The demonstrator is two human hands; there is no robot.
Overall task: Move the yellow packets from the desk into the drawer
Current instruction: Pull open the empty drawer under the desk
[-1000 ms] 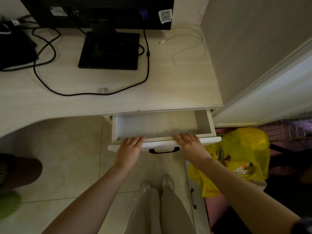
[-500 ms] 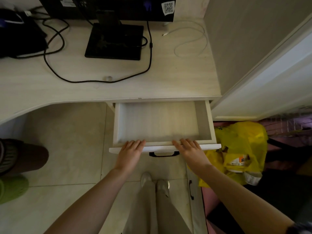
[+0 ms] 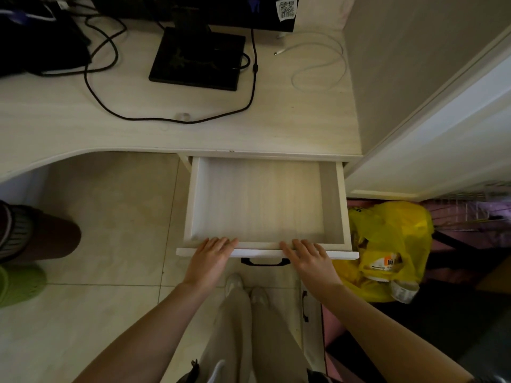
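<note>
- Drawer (image 3: 260, 205) stands pulled well out from under the desk (image 3: 276, 128), its pale wooden floor bare from wall to wall.
- Yellow packets: none show on the desk top, so their whereabouts cannot be told from this view.
- Left hand (image 3: 211, 259) lies flat on the drawer's front edge, fingers (image 3: 221, 241) together and stretched forward over the lip, gripping nothing.
- Right hand (image 3: 308, 259) lies the same way on the front edge, further right, fingers spread a little, palm down, closed on nothing.
- Between the two hands, just below the front panel, hangs the black drawer handle (image 3: 265, 262).
- On the desk sit a black monitor base (image 3: 197, 58), a looping black cable (image 3: 171, 117) and a thin white cable (image 3: 318, 67) coiled near the wall.
- On the floor to the right of the drawer slumps a yellow plastic bag (image 3: 387, 244) with something orange-and-white labelled inside; it's too crumpled and dim to say what it is.
- Straight below, the person's pale trousers and light shoes (image 3: 246, 288) point toward the drawer.
- At the left edge, another person's leg and a green shoe (image 3: 16, 286) stand on the tiled floor.
</note>
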